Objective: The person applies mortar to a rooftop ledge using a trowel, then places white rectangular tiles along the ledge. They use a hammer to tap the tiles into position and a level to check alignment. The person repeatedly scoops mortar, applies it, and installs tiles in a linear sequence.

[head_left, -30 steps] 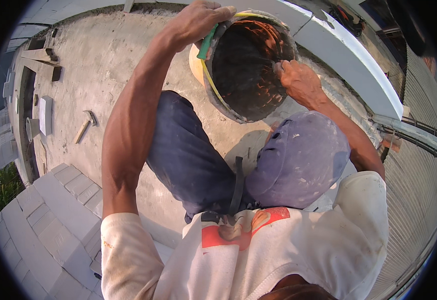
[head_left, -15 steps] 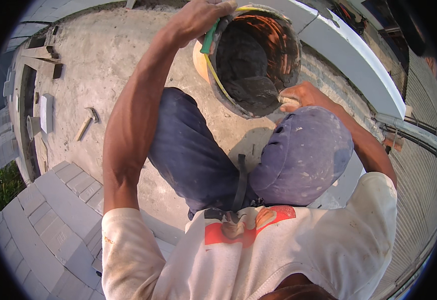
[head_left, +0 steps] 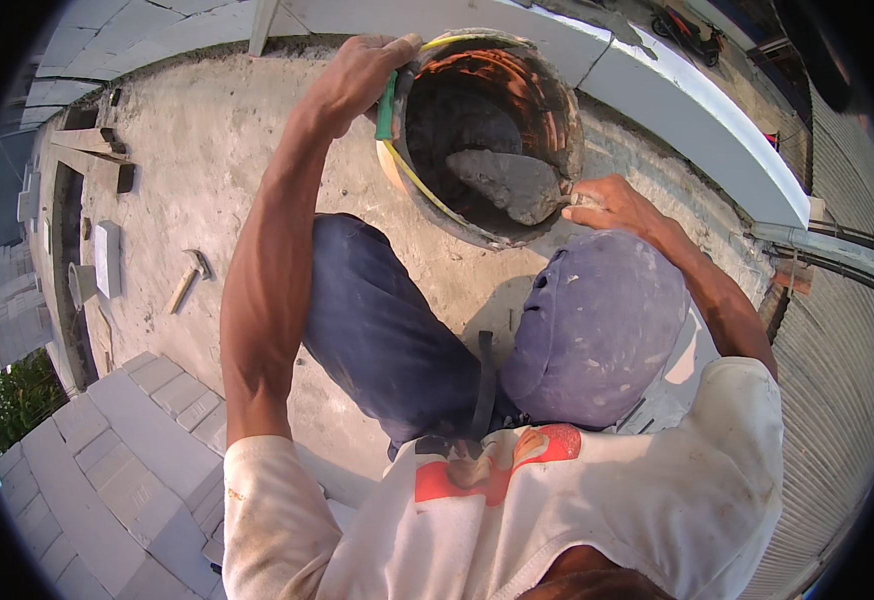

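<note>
A tilted bucket (head_left: 542,135), smeared with dark mix and orange on its inner wall, is on the concrete floor beyond my knees. My left hand (head_left: 352,85) is closed on its rim, beside the green grip (head_left: 386,105) of its yellow handle. My right hand (head_left: 607,205) is closed on the handle of a trowel (head_left: 507,185), whose blade, coated with grey mortar, lies inside the bucket over the dark mix.
A hammer (head_left: 189,280) and a white block (head_left: 108,258) lie on the left floor (head_left: 167,190), near timber pieces (head_left: 92,152). Stacked blocks (head_left: 107,450) fill the lower left. A pale block wall (head_left: 667,120) runs behind the bucket, with a motorbike (head_left: 687,35) beyond it.
The trowel blade has come up into clearer sight in the bucket. My right hand has moved lower at the rim. The bucket and my left hand appear slightly farther left as the view shifts.
</note>
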`<move>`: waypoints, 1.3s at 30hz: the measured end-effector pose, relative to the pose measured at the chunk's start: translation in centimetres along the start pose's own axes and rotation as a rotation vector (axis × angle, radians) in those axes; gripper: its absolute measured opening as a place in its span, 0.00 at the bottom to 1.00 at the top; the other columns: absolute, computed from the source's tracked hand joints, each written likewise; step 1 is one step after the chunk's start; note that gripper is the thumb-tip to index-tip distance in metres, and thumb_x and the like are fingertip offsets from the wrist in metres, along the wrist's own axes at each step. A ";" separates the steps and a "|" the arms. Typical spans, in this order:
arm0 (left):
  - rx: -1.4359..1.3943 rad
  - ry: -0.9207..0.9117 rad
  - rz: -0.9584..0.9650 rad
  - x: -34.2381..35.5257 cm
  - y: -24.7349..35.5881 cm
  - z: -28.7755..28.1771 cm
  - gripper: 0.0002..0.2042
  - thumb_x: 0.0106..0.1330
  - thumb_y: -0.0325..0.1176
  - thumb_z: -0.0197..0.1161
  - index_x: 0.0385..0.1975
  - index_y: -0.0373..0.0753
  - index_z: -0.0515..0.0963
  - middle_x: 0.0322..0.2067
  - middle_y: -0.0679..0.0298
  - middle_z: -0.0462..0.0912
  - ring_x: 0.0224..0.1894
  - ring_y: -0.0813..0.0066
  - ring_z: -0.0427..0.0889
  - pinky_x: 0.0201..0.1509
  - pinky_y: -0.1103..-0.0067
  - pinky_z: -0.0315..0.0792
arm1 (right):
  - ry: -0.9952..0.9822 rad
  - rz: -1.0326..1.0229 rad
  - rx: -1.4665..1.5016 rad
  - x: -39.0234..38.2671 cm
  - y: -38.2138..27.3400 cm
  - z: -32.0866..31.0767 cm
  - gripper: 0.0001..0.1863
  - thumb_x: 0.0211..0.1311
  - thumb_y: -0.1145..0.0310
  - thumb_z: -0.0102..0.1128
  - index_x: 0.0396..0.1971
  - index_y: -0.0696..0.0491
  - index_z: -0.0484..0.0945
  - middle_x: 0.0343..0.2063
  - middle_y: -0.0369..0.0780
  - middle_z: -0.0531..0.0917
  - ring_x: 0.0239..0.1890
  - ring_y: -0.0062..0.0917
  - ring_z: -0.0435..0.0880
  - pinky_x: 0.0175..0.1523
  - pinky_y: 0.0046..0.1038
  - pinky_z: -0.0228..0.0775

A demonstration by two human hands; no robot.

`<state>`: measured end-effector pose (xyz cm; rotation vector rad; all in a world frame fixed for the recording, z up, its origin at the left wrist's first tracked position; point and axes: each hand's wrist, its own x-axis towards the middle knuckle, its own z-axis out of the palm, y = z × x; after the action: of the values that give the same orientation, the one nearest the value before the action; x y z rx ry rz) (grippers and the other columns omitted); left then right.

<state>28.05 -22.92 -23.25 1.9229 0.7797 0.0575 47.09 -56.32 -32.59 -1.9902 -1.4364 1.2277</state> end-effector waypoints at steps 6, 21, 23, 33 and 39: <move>-0.016 -0.023 -0.017 -0.1 0.9 0.3 0.25 0.80 0.55 0.54 0.41 0.34 0.82 0.25 0.70 0.78 0.22 0.82 0.75 0.24 0.79 0.72 | 0.103 -0.018 0.060 -1.1 2.5 -1.1 0.23 0.67 0.51 0.68 0.30 0.60 0.80 0.19 0.42 0.74 0.26 0.26 0.71 0.35 0.37 0.65; -0.084 0.007 -0.037 0.3 0.2 0.0 0.21 0.80 0.51 0.55 0.33 0.39 0.80 0.22 0.72 0.74 0.20 0.83 0.71 0.21 0.80 0.64 | 0.754 0.184 -0.981 -7.0 5.7 -16.6 0.25 0.68 0.65 0.64 0.64 0.51 0.79 0.45 0.42 0.83 0.49 0.36 0.86 0.49 0.42 0.80; -0.084 -0.007 -0.054 0.4 0.3 0.1 0.21 0.80 0.51 0.55 0.33 0.39 0.80 0.22 0.72 0.75 0.20 0.83 0.71 0.21 0.80 0.64 | 0.799 0.165 -1.178 -7.4 8.4 -15.4 0.28 0.65 0.69 0.63 0.66 0.53 0.76 0.45 0.42 0.82 0.49 0.35 0.84 0.48 0.40 0.80; -0.157 -0.027 -0.078 0.4 -0.7 -0.4 0.20 0.80 0.51 0.56 0.42 0.37 0.82 0.25 0.73 0.77 0.21 0.87 0.72 0.21 0.82 0.66 | 0.911 0.384 -1.213 -11.6 14.5 -8.7 0.38 0.60 0.77 0.60 0.74 0.57 0.66 0.48 0.42 0.76 0.51 0.38 0.78 0.50 0.38 0.73; -0.128 -0.043 -0.054 0.9 0.3 0.5 0.20 0.81 0.51 0.55 0.42 0.38 0.82 0.25 0.74 0.77 0.22 0.87 0.72 0.22 0.82 0.65 | 1.033 0.451 -1.138 -15.2 17.7 -4.4 0.39 0.57 0.83 0.59 0.73 0.59 0.66 0.49 0.47 0.75 0.51 0.42 0.77 0.50 0.40 0.74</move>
<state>29.11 -22.96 -23.51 1.7754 0.7801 0.0318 59.25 -76.32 -36.74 -2.9816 -1.1416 -0.8117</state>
